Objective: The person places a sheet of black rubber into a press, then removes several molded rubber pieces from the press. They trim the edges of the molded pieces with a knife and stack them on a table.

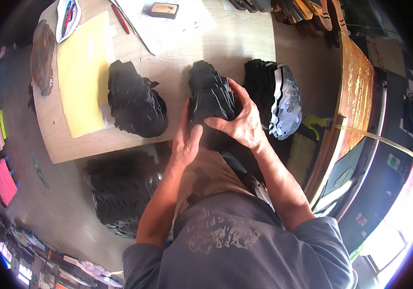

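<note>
Between my two hands is a stack of thin black sole-shaped pieces (210, 91), at the table's front edge. My left hand (187, 142) presses along its left side, the thumb up near the stack's lower end. Curved around the right side is my right hand (241, 120), its thumb lying over the top piece. A second uneven stack of black pieces (136, 101) lies to the left. Off to the right stands a third stack (259, 79), with white and grey-looking edges on its right side. The undersides of the stacks are hidden.
A yellow sheet (83, 77) lies left on the pale table (74, 151). Farther back are a red pen (120, 19), white paper (182, 29), a small block (164, 10) and a pen tray (68, 19). A black pile (122, 192) sits below the table edge; wooden boards (356, 82) stand right.
</note>
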The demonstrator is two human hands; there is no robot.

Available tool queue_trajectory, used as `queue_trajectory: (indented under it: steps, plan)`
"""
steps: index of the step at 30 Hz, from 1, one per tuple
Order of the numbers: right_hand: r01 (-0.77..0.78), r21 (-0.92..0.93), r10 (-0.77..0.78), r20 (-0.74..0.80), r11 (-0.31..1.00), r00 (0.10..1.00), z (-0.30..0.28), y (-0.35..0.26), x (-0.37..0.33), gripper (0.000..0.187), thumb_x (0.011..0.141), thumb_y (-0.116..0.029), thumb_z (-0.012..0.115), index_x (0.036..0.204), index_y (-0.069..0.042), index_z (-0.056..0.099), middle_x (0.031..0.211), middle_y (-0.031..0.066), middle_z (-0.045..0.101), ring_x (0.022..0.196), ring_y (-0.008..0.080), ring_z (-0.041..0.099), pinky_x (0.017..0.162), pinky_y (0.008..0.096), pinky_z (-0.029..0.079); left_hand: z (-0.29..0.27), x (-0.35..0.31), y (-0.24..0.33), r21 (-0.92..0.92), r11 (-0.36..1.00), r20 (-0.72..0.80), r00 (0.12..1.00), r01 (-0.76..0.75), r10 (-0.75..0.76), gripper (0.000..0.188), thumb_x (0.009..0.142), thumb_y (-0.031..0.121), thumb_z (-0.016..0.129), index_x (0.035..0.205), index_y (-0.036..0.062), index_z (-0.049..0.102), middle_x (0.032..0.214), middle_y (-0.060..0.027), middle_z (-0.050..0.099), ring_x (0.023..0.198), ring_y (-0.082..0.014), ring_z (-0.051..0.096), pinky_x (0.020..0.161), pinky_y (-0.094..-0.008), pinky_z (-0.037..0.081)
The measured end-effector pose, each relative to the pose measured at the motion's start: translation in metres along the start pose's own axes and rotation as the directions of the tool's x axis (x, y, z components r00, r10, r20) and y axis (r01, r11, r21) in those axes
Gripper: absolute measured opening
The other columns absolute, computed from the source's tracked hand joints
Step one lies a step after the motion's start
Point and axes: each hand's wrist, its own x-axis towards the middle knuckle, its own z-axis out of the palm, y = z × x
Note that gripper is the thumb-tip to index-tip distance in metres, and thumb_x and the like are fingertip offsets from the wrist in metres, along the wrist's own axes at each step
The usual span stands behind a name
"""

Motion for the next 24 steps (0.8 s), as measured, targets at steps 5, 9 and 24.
queue_trajectory:
  steps: [5,9,24]
  plan:
    - [-0.08,0.115,0.07,0.095,0.99,0.993,-0.009,-0.014,-0.016,0.103,0.066,-0.026,0.098,0.151,0.003,0.049,0.137,0.0128,0.063,0.127,0.0211,0.06,0.112,0.0349,0.045,-0.015,-0.001,0.016,-0.241,0.969,0.057,0.998,0.047,-0.035,0.102,0.092,0.022,0.081,0.166,-0.0059,0.016,0.167,-0.024,0.032,0.153,-0.0309,0.035,0.125,-0.0416,0.028]
    - [-0.062,0.187,0.036,0.143,0.98,0.989,-0.008,-0.022,-0.025,0.099,0.065,-0.022,0.097,0.15,-0.001,0.051,0.132,0.0078,0.065,0.125,0.0198,0.061,0.111,0.035,0.046,-0.032,0.0,0.028,-0.327,0.936,0.144,0.986,0.127,-0.084,0.12,0.079,0.024,0.091,0.167,-0.0044,0.015,0.168,-0.0197,0.031,0.153,-0.0267,0.036,0.124,-0.0397,0.03]
    - [0.006,0.081,-0.018,0.146,0.997,0.989,0.029,-0.063,-0.054,0.102,0.067,-0.028,0.092,0.151,0.007,0.045,0.128,0.0222,0.055,0.117,0.0362,0.062,0.102,0.043,0.054,-0.058,-0.071,0.051,-0.572,0.742,0.12,0.931,0.35,-0.346,0.11,0.07,0.036,0.097,0.152,-0.0081,0.038,0.141,-0.011,0.057,0.13,-0.0226,0.056,0.11,-0.0356,0.044]
